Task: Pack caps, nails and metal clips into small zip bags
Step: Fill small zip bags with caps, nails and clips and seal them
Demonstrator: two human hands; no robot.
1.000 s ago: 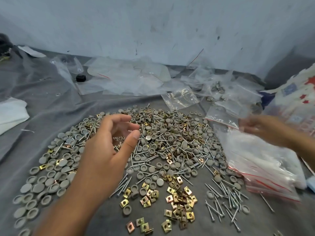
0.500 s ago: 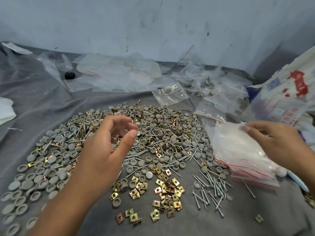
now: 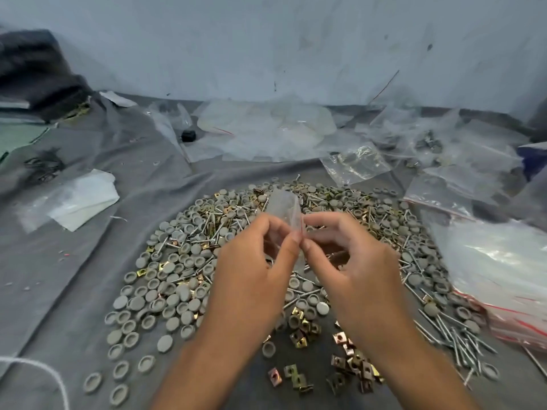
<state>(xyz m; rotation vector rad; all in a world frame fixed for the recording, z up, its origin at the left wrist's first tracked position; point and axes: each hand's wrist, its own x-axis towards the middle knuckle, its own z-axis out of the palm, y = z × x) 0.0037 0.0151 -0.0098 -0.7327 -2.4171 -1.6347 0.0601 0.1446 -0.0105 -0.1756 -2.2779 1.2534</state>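
While pinched at its mouth, bag (image 3: 284, 209): raised over the heap, likely so both lips can be pulled apart for filling.
Left hand (image 3: 251, 270): thumb and fingers nipping one lip.
Right hand (image 3: 352, 261): nipping the other lip.
Caps (image 3: 165, 291), nails (image 3: 453, 335), clips (image 3: 352, 359): heaped together on cloth (image 3: 88, 261), directly below, within easy reach.
Spare bags (image 3: 503, 276): stacked right, near the right hand.

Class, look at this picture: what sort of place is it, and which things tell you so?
Probably an informal hardware-packing workspace: loose grey plastic caps, steel nails and brass-coloured metal clips on grey cloth, beside stacked clear zip bags.
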